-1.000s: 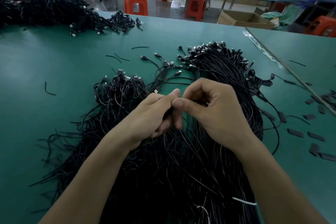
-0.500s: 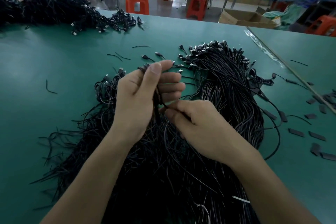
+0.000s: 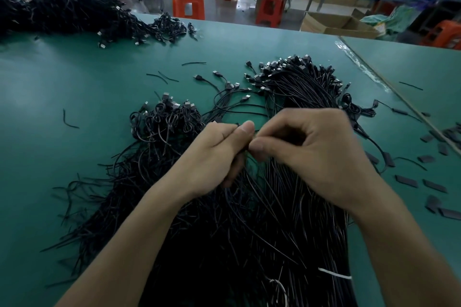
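We hold both hands together over the middle of the heap of straight cables [image 3: 294, 207], thumb tip almost against thumb tip. Our left hand [image 3: 217, 154] is curled round a thin black cable [image 3: 247, 151] with the thumb pressed down on the forefinger. Our right hand [image 3: 316, 152] pinches the same cable just beside it, the other fingers tucked under. Only a short dark bit of the cable shows in the gap between the two grips. The rest sits inside the palms, so we cannot tell how much of it is wound up. That short bit runs left to right from hand to hand, crossing the heap beneath, whose strands run near to far with the plugs at the far end. The pile of coiled cables [image 3: 169, 119] lies on the green surface [image 3: 74, 82] to the far left, just beyond our left hand, so we judge the left hand the nearer one to carry the piece there
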A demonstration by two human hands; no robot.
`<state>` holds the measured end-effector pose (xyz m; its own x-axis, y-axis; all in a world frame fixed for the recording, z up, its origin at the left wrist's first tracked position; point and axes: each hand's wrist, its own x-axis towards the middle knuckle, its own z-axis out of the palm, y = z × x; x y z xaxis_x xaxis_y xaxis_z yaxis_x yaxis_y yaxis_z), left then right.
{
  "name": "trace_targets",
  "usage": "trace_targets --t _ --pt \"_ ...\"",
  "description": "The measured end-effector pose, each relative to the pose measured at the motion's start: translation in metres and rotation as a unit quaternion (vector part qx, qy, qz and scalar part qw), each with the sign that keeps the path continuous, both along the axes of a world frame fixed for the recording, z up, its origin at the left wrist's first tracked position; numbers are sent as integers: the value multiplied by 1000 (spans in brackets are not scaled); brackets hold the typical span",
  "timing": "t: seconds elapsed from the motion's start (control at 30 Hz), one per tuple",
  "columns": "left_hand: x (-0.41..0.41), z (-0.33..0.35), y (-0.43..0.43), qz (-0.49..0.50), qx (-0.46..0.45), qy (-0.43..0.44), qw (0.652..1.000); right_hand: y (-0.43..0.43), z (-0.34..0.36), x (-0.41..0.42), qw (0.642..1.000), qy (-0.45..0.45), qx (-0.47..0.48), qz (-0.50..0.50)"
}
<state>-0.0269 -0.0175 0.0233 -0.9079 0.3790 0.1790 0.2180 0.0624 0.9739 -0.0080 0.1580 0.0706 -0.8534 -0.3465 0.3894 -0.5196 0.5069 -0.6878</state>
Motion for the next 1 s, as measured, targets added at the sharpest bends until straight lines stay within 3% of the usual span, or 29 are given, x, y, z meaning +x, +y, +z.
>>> trace_targets --t 0.1,0.23,0.37,0.47,0.63,0.8,0.9,1.0 --pt "1 3 -4 -72 16 -46 996 3 -1 -6 997 -17 -79 -12" --pt "3 8 -13 -163 61 -98 980 3 -9 -8 978 -122 -151 78" --pt "1 5 -19 -171 83 -139 972 -1 -14 -9 975 -148 -123 110" --pt "1 5 -18 -147 76 -156 974 -3 -15 -11 981 -144 -84 98" --pt "-4 -1 -8 -9 25 -97 995 -8 -21 -10 995 -93 -15 35" --pt "-4 2 -6 -49 162 -233 958 -27 -24 -4 999 -26 -42 -14" --pt "-2 5 -6 -76 161 -255 950 -33 -24 -5 998 34 -43 -38" --pt "-4 4 -8 -62 136 -258 955 -35 -21 -8 997 23 -69 -35"
